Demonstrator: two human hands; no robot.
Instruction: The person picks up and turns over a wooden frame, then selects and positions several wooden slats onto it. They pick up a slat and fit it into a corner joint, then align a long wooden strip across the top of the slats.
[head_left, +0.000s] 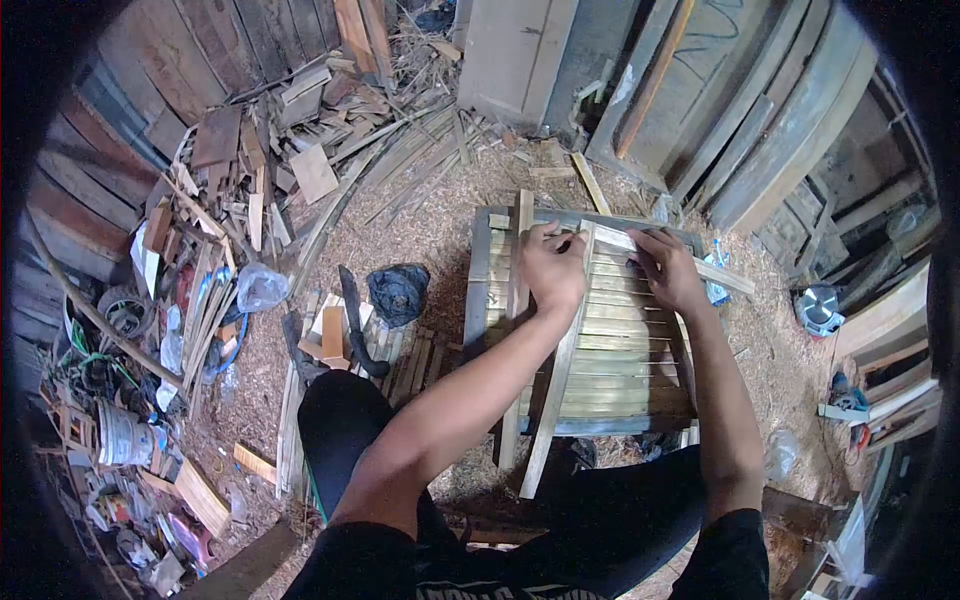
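Note:
A low slatted wooden table (620, 328) stands before me, with loose strips lying over it. My left hand (552, 266) is at its far side, over the long strips, fingers curled and pressed together; what they hold, if anything, is too small to tell. One long strip (553, 405) runs from beside that hand toward me past the near edge. Another strip (512, 400) lies to its left. My right hand (668, 268) is pinched at a short pale slat (612, 238) near the far edge. A narrow piece (725, 276) sticks out beyond the table to the right.
Scrap wood (315, 172) is heaped at the back left. A black plastic bag (398, 294) and a dark curved tool (352, 315) lie left of the table. Boards (520, 60) lean at the back. A round metal object (820, 308) is on the right.

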